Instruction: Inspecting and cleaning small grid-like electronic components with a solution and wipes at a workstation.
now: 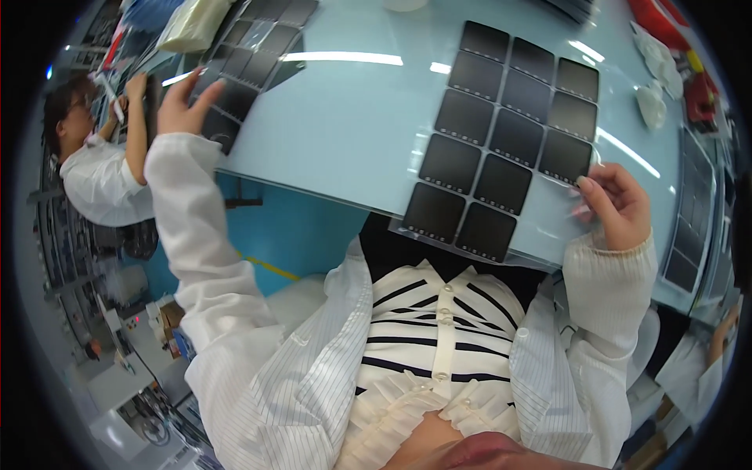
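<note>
On the pale blue tabletop, dark square panels lie in rows on a clear sheet whose near end reaches the table's front edge. The right-hand column is shorter than the other two. At its nearest panel, my right hand has curled fingers, thumb and forefinger pinching the lower right corner. My left hand reaches to the far left, thumb and fingers apart, beside a second set of similar dark panels. I see nothing held in it, though its palm side is partly hidden.
A cream, plastic-wrapped bundle sits beyond the left set. Crumpled white plastic and a red item lie at the far right. More dark panels stand right of me. A co-worker works at the left; another person's sleeve shows right.
</note>
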Tool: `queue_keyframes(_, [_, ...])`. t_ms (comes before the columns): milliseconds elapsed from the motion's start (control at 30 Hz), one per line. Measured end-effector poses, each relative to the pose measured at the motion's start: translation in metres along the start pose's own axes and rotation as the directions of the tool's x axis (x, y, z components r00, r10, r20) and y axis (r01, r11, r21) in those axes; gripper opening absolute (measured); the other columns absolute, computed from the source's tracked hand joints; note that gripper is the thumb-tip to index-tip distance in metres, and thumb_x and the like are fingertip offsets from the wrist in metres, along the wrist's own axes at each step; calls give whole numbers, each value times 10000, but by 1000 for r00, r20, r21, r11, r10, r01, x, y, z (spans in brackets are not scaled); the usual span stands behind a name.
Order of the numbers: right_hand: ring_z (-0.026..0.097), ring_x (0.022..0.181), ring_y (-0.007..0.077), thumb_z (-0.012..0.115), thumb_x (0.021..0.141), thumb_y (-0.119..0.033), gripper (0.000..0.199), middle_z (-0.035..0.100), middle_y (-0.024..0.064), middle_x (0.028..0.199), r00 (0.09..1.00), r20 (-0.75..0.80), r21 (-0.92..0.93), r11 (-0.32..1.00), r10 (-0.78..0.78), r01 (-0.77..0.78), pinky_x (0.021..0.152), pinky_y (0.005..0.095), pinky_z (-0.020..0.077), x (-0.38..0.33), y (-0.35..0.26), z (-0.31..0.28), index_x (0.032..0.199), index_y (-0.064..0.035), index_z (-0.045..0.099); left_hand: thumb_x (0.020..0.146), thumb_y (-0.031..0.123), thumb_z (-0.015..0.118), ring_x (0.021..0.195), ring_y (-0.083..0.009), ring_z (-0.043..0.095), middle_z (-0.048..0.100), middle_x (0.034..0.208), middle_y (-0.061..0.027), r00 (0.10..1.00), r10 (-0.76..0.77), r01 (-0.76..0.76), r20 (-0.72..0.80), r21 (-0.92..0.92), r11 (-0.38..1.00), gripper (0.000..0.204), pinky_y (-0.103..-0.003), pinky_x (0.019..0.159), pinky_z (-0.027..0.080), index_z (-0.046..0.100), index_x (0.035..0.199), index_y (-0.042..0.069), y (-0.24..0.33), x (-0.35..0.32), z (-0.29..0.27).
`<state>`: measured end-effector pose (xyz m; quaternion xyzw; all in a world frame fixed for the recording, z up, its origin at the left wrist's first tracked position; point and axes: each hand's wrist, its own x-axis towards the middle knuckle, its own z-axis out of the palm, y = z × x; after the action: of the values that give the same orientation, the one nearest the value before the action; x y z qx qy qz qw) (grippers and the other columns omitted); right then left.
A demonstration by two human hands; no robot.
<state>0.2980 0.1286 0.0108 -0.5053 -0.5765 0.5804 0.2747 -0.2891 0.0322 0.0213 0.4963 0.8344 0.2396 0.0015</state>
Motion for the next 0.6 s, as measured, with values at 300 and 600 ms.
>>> queue_keyframes(300, [698, 750, 210, 525, 902, 44, 442, 633, 123, 882, 988, 58, 260, 954, 141, -151, 674, 261, 577, -20, -6, 4, 1329, 91, 422, 556, 505, 910, 966, -211, 613, 634, 1045, -92, 922, -332, 286, 201, 227, 931, 1004, -335, 890, 476, 498, 1333, 20, -102, 93, 7])
queue_keyframes(600, [709, 778, 245, 505, 894, 84, 472, 631, 151, 905, 988, 79, 316, 936, 134, -153, 694, 294, 596, -48, 7, -3, 1353, 81, 395, 738, 155, 842, 898, -141, 636, 670, 1012, -44, 844, -196, 342, 499, -218, 914, 503, -278, 825, 492, 609, 1162, 16, -83, 75, 1])
